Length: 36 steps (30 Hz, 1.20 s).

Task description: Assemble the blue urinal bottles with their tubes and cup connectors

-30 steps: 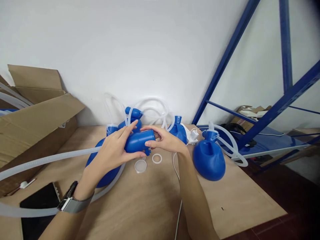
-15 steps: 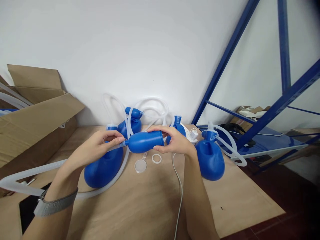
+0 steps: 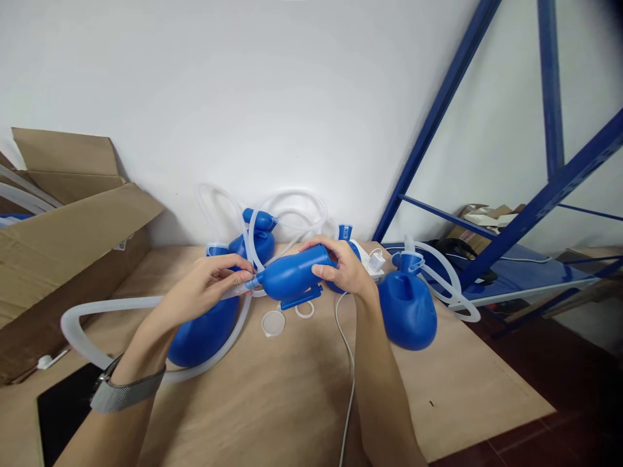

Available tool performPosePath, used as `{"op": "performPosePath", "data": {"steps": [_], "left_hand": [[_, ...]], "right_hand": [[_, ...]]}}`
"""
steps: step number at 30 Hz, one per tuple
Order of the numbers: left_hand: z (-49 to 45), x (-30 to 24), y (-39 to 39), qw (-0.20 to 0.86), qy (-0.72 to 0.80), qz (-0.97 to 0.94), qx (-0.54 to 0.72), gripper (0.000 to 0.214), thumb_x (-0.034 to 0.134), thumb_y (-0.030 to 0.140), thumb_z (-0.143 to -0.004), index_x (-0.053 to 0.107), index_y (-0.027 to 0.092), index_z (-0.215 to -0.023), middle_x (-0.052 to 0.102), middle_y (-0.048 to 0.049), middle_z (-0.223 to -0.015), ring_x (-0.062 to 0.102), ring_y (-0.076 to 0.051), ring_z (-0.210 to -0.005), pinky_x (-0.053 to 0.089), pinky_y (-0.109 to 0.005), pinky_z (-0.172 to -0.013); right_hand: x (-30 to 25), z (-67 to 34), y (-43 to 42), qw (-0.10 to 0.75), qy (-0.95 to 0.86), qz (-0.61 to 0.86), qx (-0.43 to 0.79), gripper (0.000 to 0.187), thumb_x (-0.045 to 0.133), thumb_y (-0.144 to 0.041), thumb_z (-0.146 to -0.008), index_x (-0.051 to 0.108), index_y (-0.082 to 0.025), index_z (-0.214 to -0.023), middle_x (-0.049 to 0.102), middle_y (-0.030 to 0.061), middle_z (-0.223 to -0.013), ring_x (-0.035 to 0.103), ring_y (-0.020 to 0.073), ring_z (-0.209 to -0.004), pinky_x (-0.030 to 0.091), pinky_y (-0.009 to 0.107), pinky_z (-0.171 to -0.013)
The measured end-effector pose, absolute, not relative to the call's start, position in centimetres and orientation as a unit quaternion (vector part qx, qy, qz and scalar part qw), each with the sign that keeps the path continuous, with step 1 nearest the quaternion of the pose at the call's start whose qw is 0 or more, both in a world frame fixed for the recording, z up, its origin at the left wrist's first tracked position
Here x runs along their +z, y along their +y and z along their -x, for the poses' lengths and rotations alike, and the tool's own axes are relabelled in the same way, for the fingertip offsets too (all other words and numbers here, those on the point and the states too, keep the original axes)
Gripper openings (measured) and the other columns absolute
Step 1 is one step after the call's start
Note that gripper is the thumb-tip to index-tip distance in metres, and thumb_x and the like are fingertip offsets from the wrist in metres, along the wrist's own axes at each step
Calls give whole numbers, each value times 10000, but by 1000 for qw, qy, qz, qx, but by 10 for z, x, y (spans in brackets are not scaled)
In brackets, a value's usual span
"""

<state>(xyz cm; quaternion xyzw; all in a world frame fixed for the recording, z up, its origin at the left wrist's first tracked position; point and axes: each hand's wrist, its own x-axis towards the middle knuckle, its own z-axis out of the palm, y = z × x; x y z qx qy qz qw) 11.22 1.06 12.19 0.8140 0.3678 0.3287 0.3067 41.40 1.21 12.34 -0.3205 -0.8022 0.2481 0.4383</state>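
My right hand (image 3: 343, 264) is wrapped round the wide end of a blue plastic bulb (image 3: 291, 277), held above the wooden table (image 3: 272, 395). My left hand (image 3: 204, 288) pinches the end of a translucent ribbed hose (image 3: 97, 353) at the bulb's narrow nozzle. The hose loops back to the left across the table. Under my left hand lies a round blue bottle (image 3: 202, 334). A clear round cap (image 3: 273, 322) and a white ring (image 3: 305, 311) lie on the table just below the bulb.
Another blue bottle with white tubing (image 3: 407, 310) stands right of my right arm, more bottles and tubing (image 3: 263, 227) at the wall. An open cardboard box (image 3: 63, 240) is on the left, a black flat item (image 3: 65, 405) front left, blue shelving (image 3: 530, 214) on the right, a white cable (image 3: 348, 383) along my right arm.
The bulb has tilted, its nozzle now lower left, and its clip side turned down. My left hand brought the hose end to the nozzle, and the hose loop swung nearer.
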Motion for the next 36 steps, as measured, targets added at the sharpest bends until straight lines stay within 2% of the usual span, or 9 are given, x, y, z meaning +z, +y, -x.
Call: {"op": "performPosePath", "data": {"steps": [5, 10, 14, 19, 24, 28, 31, 33, 36], "left_hand": [[-118, 122, 2, 79, 337, -866, 360, 335, 495, 429, -1046, 731, 206, -961, 769, -61, -951, 698, -196, -805, 526, -280, -741], [-114, 113, -1, -28, 327, -898, 293, 300, 387, 252, -1080, 685, 218, -1088, 729, -87, -1112, 677, -203, -852, 460, -298, -720], [-111, 110, 3, -31, 336, -907, 251, 300, 372, 232, -1078, 671, 223, -1088, 703, -68, -1012, 634, -198, -770, 421, -308, -688], [-114, 112, 8, 32, 357, -901, 245, 374, 378, 408, -1098, 694, 224, -1021, 717, -64, -965, 659, -214, -789, 443, -308, -710], [-112, 114, 12, 111, 368, -894, 229, 444, 361, 506, -1087, 694, 221, -1020, 761, -54, -933, 693, -225, -795, 480, -314, -737], [-111, 115, 8, 30, 417, -875, 244, 425, 321, 474, -1102, 666, 226, -1117, 773, -72, -978, 704, -258, -812, 462, -339, -712], [-113, 115, 1, -52, 407, -869, 277, 373, 324, 402, -1111, 649, 226, -1161, 761, -94, -1079, 705, -262, -881, 453, -346, -728], [-115, 116, -3, -99, 390, -873, 276, 355, 325, 345, -1110, 660, 227, -1093, 745, -97, -1070, 692, -248, -884, 430, -338, -697], [-115, 118, -6, -132, 387, -875, 259, 362, 316, 271, -1090, 663, 234, -995, 713, -87, -953, 663, -246, -852, 378, -341, -639]], "right_hand": [[125, -410, 11, 474, -779, 358, 200, 403, 599, -570, -865, 714, -199, -974, 686, 11, -829, 593, 196, -730, 432, 310, -675], [126, -409, 8, 463, -768, 411, 164, 372, 532, -532, -894, 701, -204, -938, 662, 7, -779, 598, 210, -732, 416, 331, -686], [128, -410, 5, 453, -774, 422, 129, 374, 527, -538, -908, 699, -207, -936, 670, 9, -782, 594, 208, -718, 403, 333, -691], [132, -407, -1, 429, -790, 428, 91, 381, 540, -560, -904, 697, -214, -924, 613, -8, -691, 542, 186, -620, 373, 329, -660], [134, -404, -2, 413, -807, 415, 78, 366, 566, -549, -900, 703, -223, -991, 686, 7, -778, 582, 199, -655, 412, 335, -697], [131, -405, 2, 424, -802, 405, 113, 412, 545, -538, -949, 676, -242, -1204, 722, 29, -969, 638, 240, -805, 464, 355, -767], [129, -405, 3, 472, -780, 390, 131, 449, 522, -513, -968, 630, -258, -1321, 699, 39, -1102, 633, 257, -910, 491, 368, -816], [130, -405, 2, 504, -761, 386, 131, 430, 523, -506, -962, 651, -259, -1290, 687, 46, -1150, 629, 269, -970, 498, 377, -845], [132, -404, -2, 523, -745, 393, 128, 399, 527, -518, -946, 704, -252, -1185, 700, 49, -1107, 634, 276, -976, 504, 378, -840]]}}
